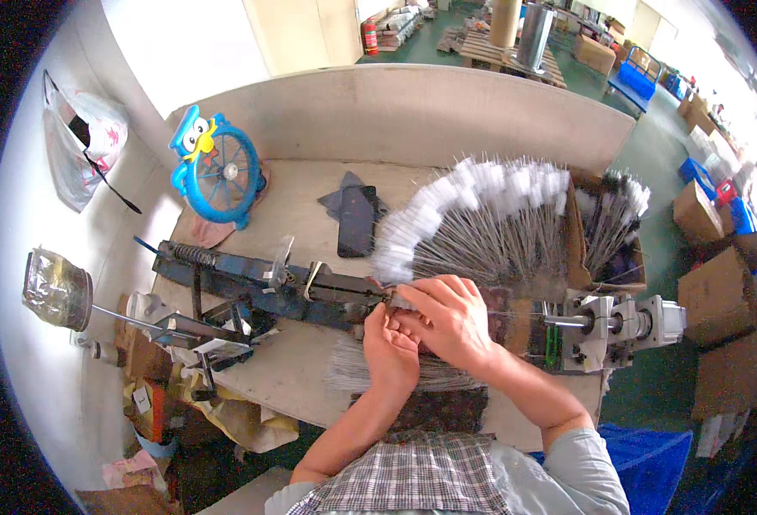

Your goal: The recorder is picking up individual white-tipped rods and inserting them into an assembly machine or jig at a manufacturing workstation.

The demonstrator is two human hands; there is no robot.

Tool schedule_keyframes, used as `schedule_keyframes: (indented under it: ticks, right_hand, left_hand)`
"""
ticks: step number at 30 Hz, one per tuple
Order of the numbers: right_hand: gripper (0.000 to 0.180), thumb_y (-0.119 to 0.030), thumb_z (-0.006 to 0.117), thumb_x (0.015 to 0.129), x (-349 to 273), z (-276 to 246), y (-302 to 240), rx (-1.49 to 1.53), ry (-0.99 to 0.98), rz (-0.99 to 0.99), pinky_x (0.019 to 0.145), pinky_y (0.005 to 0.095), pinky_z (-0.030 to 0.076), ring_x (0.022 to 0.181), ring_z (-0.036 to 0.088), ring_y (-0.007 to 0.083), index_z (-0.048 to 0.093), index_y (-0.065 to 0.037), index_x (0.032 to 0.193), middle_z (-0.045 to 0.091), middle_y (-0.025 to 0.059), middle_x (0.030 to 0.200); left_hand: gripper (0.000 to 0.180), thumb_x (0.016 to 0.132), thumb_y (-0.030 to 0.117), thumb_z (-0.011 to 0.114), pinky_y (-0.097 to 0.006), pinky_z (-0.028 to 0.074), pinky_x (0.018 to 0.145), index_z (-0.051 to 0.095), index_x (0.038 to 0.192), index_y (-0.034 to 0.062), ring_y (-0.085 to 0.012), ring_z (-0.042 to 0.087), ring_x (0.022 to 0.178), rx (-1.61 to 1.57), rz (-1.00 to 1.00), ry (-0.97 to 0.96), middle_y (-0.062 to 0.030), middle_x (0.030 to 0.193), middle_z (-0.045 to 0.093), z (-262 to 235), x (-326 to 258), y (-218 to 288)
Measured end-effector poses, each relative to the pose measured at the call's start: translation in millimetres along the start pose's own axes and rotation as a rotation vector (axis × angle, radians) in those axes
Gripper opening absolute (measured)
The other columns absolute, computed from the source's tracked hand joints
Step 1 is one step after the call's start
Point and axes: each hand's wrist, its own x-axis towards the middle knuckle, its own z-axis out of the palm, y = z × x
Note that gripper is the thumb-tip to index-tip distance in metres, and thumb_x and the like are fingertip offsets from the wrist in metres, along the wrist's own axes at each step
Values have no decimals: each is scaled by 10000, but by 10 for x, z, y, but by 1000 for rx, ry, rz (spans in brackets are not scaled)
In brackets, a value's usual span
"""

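My left hand (390, 350) and my right hand (449, 319) meet at the right end of a long dark metal fixture (335, 292). The fingers of both are bent and pinched close together, and whatever lies between them is too small or hidden to make out. Just behind my right hand fans a big pile of thin wire-stemmed brushes (490, 227) with white bristle heads. Under my wrists lies a bundle of thin pale wires (348, 365). Right of my right hand stands a machine with a metal shaft (571, 321) and grey blocks, with a thin wire running toward it.
A dark phone (357, 221) and a blue cartoon-shaped fan (224, 176) stand behind the fixture. A cardboard box (606, 227) holds darker brushes at the right. A lever with a wrapped weight (58, 290) juts out left. A low board (404, 112) borders the table's back.
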Motion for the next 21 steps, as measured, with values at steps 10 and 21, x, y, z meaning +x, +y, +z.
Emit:
schedule_keyframes:
  ticks: [10,21]
  right_hand:
    - [309,-219,712,630,54,50,-62,-68,36,28,773,339,426,846,582,192,667,-101,912,631,5,901]
    - [251,-245,680,681,7,-16,-24,-71,-17,-22,789,357,419,862,564,195,656,-174,921,606,-11,921]
  left_hand:
    - [314,925,348,386,-271,463,754,558,999,95,-127,570,818,3,-44,-58,-11,892,600,-22,-61,70]
    - [294,937,306,393,-291,458,802,555,1011,72,-135,563,887,-81,-18,-55,-32,973,597,-33,-67,43]
